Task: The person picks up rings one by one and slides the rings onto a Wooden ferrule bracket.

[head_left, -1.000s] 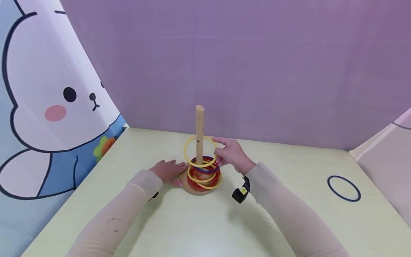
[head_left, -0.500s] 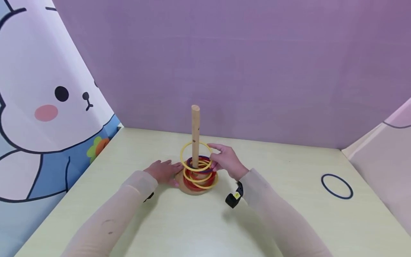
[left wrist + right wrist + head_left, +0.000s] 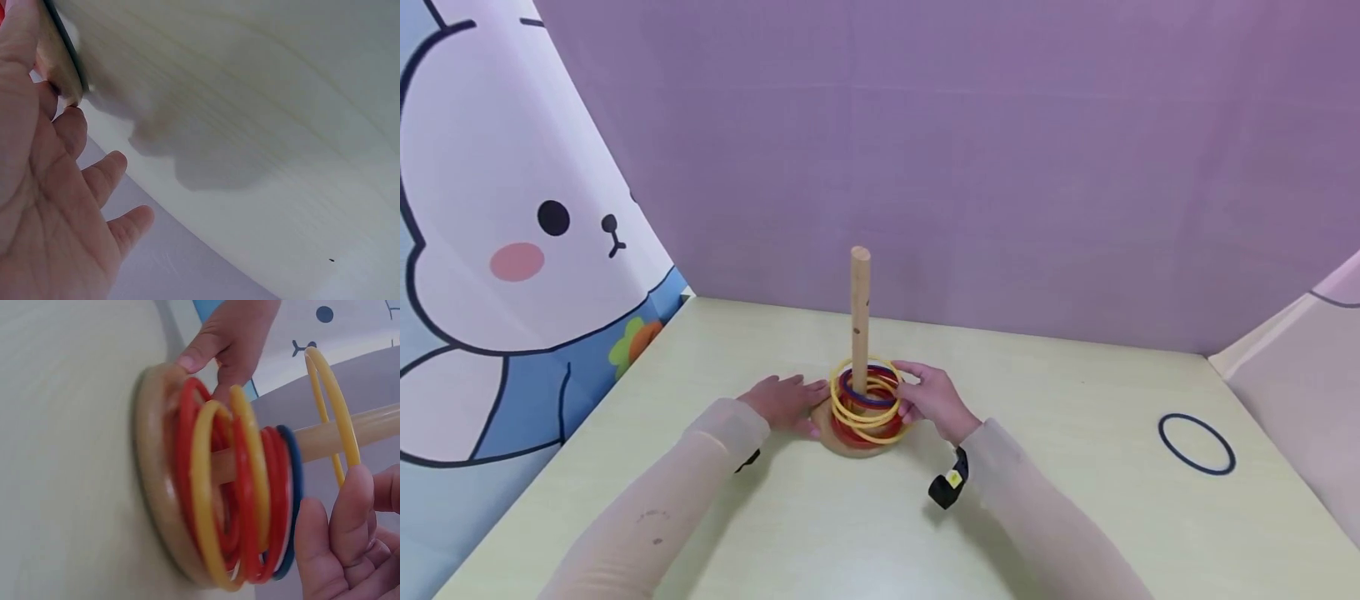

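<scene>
A wooden peg [image 3: 861, 308] rises upright from a round wooden base [image 3: 152, 462]. Red rings [image 3: 185, 450], yellow rings and a blue ring [image 3: 296, 494] lie loosely stacked around its foot. Thumb and fingers of my right hand [image 3: 934, 400] pinch one more yellow ring [image 3: 342, 419], which encircles the peg just above the blue one. My left hand [image 3: 784, 403] rests at the base's left side, its thumb and nearer fingers against the rim and the others spread, as the left wrist view shows.
A loose dark blue ring [image 3: 1213, 472] lies flat on the pale table [image 3: 1030, 400] toward the right. Behind the table stands a purple backdrop [image 3: 1000, 167]; a cartoon-printed panel [image 3: 482, 192] borders the left side. A small black camera [image 3: 946, 492] hangs at my right wrist.
My right hand has moved down, lowering the yellow ring along the peg until it overlaps the stack in the head view. The left hand has stayed at the base.
</scene>
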{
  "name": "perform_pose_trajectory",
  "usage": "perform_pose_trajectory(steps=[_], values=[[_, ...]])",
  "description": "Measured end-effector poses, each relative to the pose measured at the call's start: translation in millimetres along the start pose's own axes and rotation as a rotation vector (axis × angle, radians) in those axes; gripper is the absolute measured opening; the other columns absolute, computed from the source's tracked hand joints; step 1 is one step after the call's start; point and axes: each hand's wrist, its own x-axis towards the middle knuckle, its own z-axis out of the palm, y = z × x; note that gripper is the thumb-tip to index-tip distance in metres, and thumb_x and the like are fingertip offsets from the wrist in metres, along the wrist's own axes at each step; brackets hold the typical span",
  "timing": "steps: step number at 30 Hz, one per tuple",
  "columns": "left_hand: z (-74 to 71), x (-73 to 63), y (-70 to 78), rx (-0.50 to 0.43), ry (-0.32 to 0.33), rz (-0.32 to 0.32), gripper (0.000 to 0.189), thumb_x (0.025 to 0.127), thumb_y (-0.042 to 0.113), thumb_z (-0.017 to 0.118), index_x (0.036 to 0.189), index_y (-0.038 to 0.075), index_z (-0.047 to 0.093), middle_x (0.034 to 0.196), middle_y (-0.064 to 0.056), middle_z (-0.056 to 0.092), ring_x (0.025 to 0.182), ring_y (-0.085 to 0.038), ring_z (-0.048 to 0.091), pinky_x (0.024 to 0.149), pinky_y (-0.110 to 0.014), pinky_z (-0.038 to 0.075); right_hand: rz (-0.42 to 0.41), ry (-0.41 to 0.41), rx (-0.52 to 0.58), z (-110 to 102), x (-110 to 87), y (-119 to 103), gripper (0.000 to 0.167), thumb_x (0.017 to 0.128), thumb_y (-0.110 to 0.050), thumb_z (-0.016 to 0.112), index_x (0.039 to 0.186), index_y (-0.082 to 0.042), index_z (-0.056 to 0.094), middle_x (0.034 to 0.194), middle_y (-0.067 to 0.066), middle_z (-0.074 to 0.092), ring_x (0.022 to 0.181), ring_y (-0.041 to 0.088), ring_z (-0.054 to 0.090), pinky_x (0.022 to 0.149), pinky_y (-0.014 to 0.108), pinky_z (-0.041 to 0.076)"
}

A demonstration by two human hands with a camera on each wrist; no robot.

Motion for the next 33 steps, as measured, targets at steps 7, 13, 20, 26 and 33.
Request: perform_pose_trajectory(steps=[7,13,20,26,33], values=[[-1.8,-3.6,1.8,-0.013,-0.004,0.008,0.082,0.087,0.052,0.063,0.151,0.013,0.031,0.154,-0.006,0.032,0.135,-0.042,0.033,0.104,-0.061,0.03,-0.002,-0.018,0.012,2,1.7,11,0.047,0.086,0.003,0.052,0.133,0.005,0.052,0.054,0.004,0.053,0.044,0.009,0.05,0.045,0.019,0.047],[-1.9,-3.6,1.8,-0.014,-0.009,-0.007,0.08,0.087,0.051,0.063,0.151,0.013,0.031,0.154,-0.005,0.031,0.136,-0.041,0.032,0.105,-0.06,0.03,-0.004,-0.052,0.025,3,-1.1,11,0.047,0.087,0.004,0.051,0.133,0.009,0.049,0.054,0.003,0.052,0.045,0.008,0.05,0.045,0.018,0.046],[-5.4,-1.3,4.2,-0.01,-0.019,0.005,0.08,0.088,0.051,0.062,0.151,0.014,0.03,0.155,-0.006,0.03,0.136,-0.041,0.032,0.104,-0.06,0.031,0.016,-0.056,0.024,-6,2.5,19,0.046,0.09,-0.001,0.053,0.134,0.007,0.049,0.056,0.003,0.055,0.045,0.007,0.051,0.047,0.018,0.048],[-4.5,0.1,2.6,-0.009,-0.018,-0.001,0.08,0.088,0.053,0.061,0.151,0.013,0.03,0.155,-0.006,0.029,0.137,-0.041,0.031,0.105,-0.059,0.03,0.032,-0.05,-0.027,-30,-1.7,20,0.043,0.094,-0.008,0.054,0.133,0.007,0.05,0.062,0.004,0.059,0.051,0.007,0.054,0.054,0.022,0.052],[-4.0,-3.3,0.5,-0.013,-0.019,-0.002,0.08,0.088,0.054,0.06,0.15,0.012,0.032,0.155,-0.007,0.029,0.137,-0.042,0.029,0.106,-0.06,0.028,0.028,0.004,-0.167,-81,-17.6,26,0.044,0.095,-0.012,0.056,0.132,0.009,0.049,0.075,0.011,0.063,0.057,0.01,0.058,0.06,0.026,0.054]])
